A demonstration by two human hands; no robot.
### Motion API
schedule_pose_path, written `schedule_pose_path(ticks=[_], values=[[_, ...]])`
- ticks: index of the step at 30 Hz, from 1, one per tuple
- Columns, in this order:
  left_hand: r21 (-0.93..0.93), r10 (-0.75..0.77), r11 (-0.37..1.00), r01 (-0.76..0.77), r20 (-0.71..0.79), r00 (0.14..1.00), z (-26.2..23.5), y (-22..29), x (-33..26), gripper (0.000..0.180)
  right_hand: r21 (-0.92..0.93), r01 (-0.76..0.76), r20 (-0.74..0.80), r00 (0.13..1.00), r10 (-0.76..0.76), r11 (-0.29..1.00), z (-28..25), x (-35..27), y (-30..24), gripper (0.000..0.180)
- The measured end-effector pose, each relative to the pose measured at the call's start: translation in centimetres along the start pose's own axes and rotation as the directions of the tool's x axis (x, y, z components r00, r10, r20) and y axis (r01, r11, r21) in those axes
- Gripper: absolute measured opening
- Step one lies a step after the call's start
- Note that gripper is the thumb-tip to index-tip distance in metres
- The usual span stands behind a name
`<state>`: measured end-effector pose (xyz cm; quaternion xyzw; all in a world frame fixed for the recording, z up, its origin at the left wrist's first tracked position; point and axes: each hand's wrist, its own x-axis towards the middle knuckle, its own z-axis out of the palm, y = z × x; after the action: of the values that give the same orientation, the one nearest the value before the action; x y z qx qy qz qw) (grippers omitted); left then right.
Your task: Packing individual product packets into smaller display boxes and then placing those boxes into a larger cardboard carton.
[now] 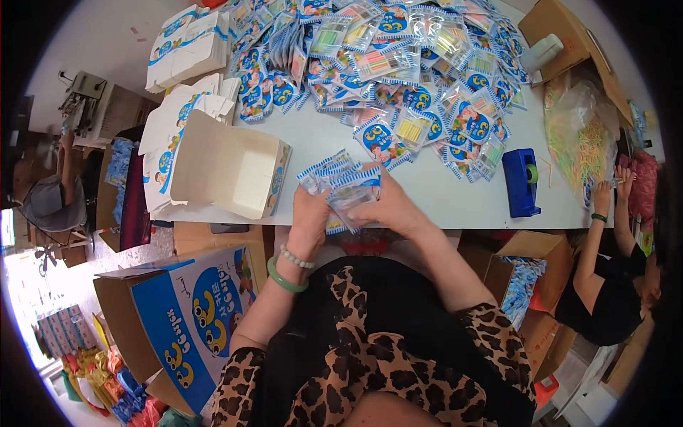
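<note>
Several small candy packets (356, 188), clear with blue-striped ends, are bunched together over the table's front edge. My left hand (310, 215) is closed around their left side, a green bangle and a beaded bracelet on its wrist. From the other side my right hand (390, 206) grips the same packets, its fingers partly hidden behind them. Just left of my hands stands an open white carton box (238, 167) with its lid folded back; no packets show inside it. Beyond my hands a large heap of similar packets (405, 78) covers the back of the white table (313, 135).
Flat white cartons (186, 53) are stacked at the back left. A blue tape dispenser (521, 183) stands right, near a bag of coloured sticks (587, 135) and a co-worker's hands (603, 196). Below the table are a blue carton (192, 313) and a box of packets (523, 285).
</note>
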<state>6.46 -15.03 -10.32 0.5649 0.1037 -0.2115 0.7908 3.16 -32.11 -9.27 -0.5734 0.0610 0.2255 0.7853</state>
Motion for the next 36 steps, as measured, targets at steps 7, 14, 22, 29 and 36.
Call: schedule_pose_path(ticks=[7,14,22,29,36], values=[[-0.056,0.006,0.998,0.002,0.137,0.991,-0.3,1.3,-0.7,0.054,-0.177,0.088,-0.139,0.984,-0.113,0.98,-0.6,1.9,1.9,0.092],[-0.001,0.178,0.983,-0.183,0.236,0.955,0.0,1.5,-1.9,0.066,-0.298,0.263,0.034,0.964,-0.265,0.918,-0.4,1.2,-1.0,0.103],[0.121,0.137,0.975,-0.184,0.322,0.937,-2.2,-0.3,-0.7,0.082,-0.609,0.33,0.101,0.934,-0.342,0.721,-2.2,1.1,0.6,0.102],[-0.089,0.127,0.99,-0.107,0.278,0.952,-1.5,-1.8,-0.8,0.085,-0.5,0.285,0.075,0.955,-0.287,0.818,-0.6,1.1,2.2,0.098],[-0.034,0.102,0.995,-0.096,0.321,0.941,-1.8,-0.5,0.5,0.084,-0.376,0.275,-0.151,0.924,-0.351,0.885,0.3,2.4,2.4,0.09]])
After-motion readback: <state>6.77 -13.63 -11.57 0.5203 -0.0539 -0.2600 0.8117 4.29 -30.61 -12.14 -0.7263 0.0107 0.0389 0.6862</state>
